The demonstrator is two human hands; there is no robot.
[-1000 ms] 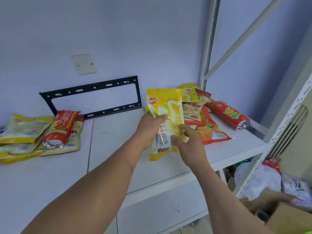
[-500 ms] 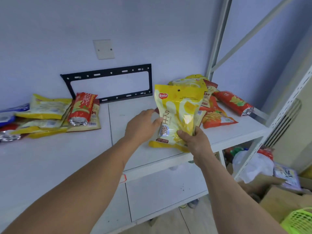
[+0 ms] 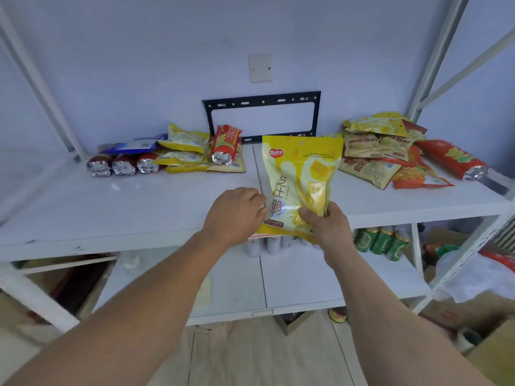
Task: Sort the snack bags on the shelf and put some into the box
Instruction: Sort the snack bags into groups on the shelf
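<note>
A yellow snack bag stands upright above the front edge of the white shelf. My right hand grips its lower right corner. My left hand hovers just left of the bag with fingers loosely curled at its edge, holding nothing. On the shelf's left lies a pile of yellow bags with a red tube pack on top. A mixed pile of yellow and red bags lies on the right. A cardboard box shows at the lower right corner.
Three foil-ended tube packs lie at the far left, and one long red tube at the far right. A black metal bracket hangs on the wall. Green cans sit on the lower shelf. A white plastic bag lies beside the rack.
The bag has come away from the right pile toward the shelf's front. My left hand let go of it and only my right hand holds it. The view has pulled back and swung left.
</note>
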